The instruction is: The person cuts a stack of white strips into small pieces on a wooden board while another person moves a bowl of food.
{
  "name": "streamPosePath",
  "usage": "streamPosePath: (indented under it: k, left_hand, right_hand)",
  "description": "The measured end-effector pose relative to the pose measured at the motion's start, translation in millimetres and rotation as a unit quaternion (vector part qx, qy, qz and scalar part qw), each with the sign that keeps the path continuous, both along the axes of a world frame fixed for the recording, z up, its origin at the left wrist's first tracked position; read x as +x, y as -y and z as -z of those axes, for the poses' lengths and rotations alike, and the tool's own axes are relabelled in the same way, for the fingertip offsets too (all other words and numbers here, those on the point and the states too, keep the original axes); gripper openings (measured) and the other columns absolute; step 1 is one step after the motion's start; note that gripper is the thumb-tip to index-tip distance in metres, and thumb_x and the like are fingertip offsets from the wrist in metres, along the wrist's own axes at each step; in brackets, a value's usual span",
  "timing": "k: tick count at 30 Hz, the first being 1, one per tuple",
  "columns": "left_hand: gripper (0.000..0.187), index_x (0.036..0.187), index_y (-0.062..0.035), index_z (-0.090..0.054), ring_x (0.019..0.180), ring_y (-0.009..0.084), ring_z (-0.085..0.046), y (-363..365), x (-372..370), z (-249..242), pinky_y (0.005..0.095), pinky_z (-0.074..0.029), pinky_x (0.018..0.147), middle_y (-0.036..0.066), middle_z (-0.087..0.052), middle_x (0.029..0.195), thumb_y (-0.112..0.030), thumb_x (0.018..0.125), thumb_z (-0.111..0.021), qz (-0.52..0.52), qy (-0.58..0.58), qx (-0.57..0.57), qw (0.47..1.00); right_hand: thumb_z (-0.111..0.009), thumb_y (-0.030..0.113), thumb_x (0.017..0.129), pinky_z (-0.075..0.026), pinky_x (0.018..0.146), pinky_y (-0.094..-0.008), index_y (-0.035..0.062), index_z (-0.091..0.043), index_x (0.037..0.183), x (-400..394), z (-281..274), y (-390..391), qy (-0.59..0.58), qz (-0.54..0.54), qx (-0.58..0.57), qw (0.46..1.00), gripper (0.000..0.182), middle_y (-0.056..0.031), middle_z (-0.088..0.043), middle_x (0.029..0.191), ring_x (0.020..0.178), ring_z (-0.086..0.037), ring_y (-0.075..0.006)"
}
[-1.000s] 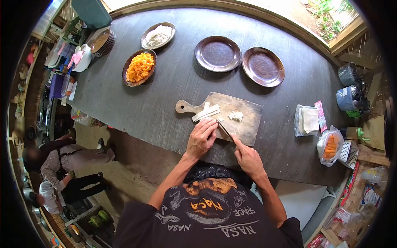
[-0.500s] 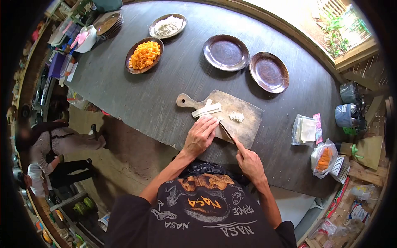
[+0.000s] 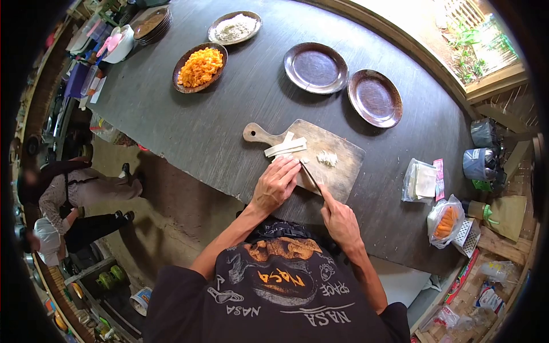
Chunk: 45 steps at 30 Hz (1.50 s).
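My right hand [image 3: 342,223] is wrapped round the handle of a knife [image 3: 310,176], whose blade slants over the near side of the wooden cutting board [image 3: 346,154]. Close by the blade, my left hand [image 3: 276,186] has its fingers bunched together, pressing a pale strip to the board; the fingers hide most of it. Several more pale flat strips [image 3: 286,147] lie crossed on the board beyond my left fingertips. To the right of the knife sits a small heap of thin pale slivers [image 3: 327,158].
Beyond the board stand two dark plates [image 3: 315,67] [image 3: 375,98]. Farther left are a bowl of orange shreds [image 3: 200,67] and a plate of white shreds [image 3: 234,27]. At right lie plastic packets [image 3: 420,180] and a bag of carrots [image 3: 446,222]. Two people [image 3: 63,206] are at the left.
The view has shifted slightly. My hands and the knife stay at almost the same place on the board, with the knife still beside my left fingertips.
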<state>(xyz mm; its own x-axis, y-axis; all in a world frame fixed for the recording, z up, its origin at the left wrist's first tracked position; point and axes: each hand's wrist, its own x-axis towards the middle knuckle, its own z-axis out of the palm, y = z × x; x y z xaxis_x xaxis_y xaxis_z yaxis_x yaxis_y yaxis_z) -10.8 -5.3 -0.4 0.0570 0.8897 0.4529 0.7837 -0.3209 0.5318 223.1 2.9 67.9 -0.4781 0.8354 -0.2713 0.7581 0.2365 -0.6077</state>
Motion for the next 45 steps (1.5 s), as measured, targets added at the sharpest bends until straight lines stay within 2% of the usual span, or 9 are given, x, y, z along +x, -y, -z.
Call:
streamPosePath:
  k: [4, 13, 22, 34, 36, 37, 39, 45]
  left_hand:
    - [0.033, 0.124, -0.0012, -0.073, 0.129, 0.0295, -0.065, -2, -2, -3, 0.046, -0.047, 0.117, 0.012, -0.072, 0.129, -0.003, 0.091, -0.073, 0.003, -0.004, -0.003, 1.0]
    - [0.032, 0.124, 0.001, -0.072, 0.131, 0.0312, -0.063, 0, -3, 1, 0.0474, -0.046, 0.118, 0.014, -0.071, 0.131, -0.004, 0.092, -0.072, 0.027, 0.015, -0.01, 0.999]
    - [0.033, 0.122, 0.0008, -0.074, 0.128, 0.0319, -0.064, -2, -2, -5, 0.0474, -0.048, 0.115, 0.013, -0.072, 0.128, -0.004, 0.089, -0.074, 0.011, 0.001, -0.007, 1.0]
    - [0.031, 0.124, 0.0019, -0.073, 0.131, 0.0319, -0.063, -1, -5, 5, 0.0461, -0.046, 0.119, 0.014, -0.073, 0.129, -0.006, 0.093, -0.072, 0.025, 0.032, -0.012, 0.999]
    - [0.031, 0.123, 0.002, -0.073, 0.131, 0.032, -0.063, -1, -5, 4, 0.0462, -0.046, 0.119, 0.015, -0.072, 0.13, -0.006, 0.093, -0.072, 0.02, 0.024, -0.012, 0.999]
    - [0.031, 0.123, 0.002, -0.073, 0.131, 0.032, -0.063, -1, -5, 3, 0.0462, -0.046, 0.119, 0.015, -0.072, 0.13, -0.006, 0.093, -0.072, 0.019, 0.024, -0.013, 0.999]
    - [0.032, 0.124, 0.002, -0.072, 0.13, 0.0323, -0.063, 0, -4, 2, 0.0464, -0.046, 0.119, 0.015, -0.072, 0.13, -0.006, 0.093, -0.072, 0.019, 0.018, -0.015, 1.0]
    - [0.033, 0.124, 0.0005, -0.073, 0.129, 0.0316, -0.064, -1, -2, -3, 0.0469, -0.048, 0.117, 0.013, -0.072, 0.13, -0.003, 0.091, -0.073, 0.012, 0.003, -0.012, 1.0]
  right_hand:
    - [-0.059, 0.011, 0.099, -0.055, 0.077, -0.0543, 0.0211, -0.044, 0.161, 8, -7, -2, 0.027, -0.004, -0.016, 1.0, 0.065, -0.0245, -0.072, 0.092, 0.085, -0.072, -0.0432]
    - [-0.056, 0.011, 0.099, -0.055, 0.079, -0.0559, 0.0216, -0.044, 0.16, 1, 0, 0, -0.018, 0.008, -0.016, 1.0, 0.064, -0.0255, -0.072, 0.095, 0.086, -0.071, -0.0445]
    - [-0.057, 0.01, 0.098, -0.054, 0.077, -0.0564, 0.0215, -0.046, 0.16, 3, -6, 0, 0.0, 0.006, -0.027, 1.0, 0.064, -0.0255, -0.071, 0.088, 0.082, -0.071, -0.0455]
    - [-0.057, 0.009, 0.098, -0.055, 0.077, -0.0548, 0.0212, -0.044, 0.161, 6, -1, -3, -0.027, -0.001, -0.032, 0.999, 0.065, -0.0264, -0.071, 0.089, 0.083, -0.071, -0.0445]
    - [-0.055, 0.008, 0.1, -0.051, 0.074, -0.0549, 0.0149, -0.048, 0.157, 1, -2, -5, -0.039, 0.005, -0.021, 0.999, 0.059, -0.0312, -0.067, 0.086, 0.082, -0.069, -0.0478]
    - [-0.055, 0.008, 0.1, -0.051, 0.074, -0.0549, 0.0149, -0.048, 0.157, 1, -3, -6, -0.04, 0.004, -0.023, 0.999, 0.059, -0.0312, -0.067, 0.086, 0.082, -0.069, -0.0478]
    - [-0.058, 0.01, 0.098, -0.055, 0.077, -0.0542, 0.0216, -0.044, 0.161, 1, -3, -7, -0.005, -0.005, -0.024, 1.0, 0.066, -0.0255, -0.073, 0.092, 0.085, -0.072, -0.0441]
    - [-0.059, 0.011, 0.098, -0.056, 0.076, -0.0532, 0.0236, -0.046, 0.16, 2, -12, -4, 0.011, 0.009, -0.04, 0.999, 0.065, -0.0237, -0.073, 0.093, 0.084, -0.072, -0.043]
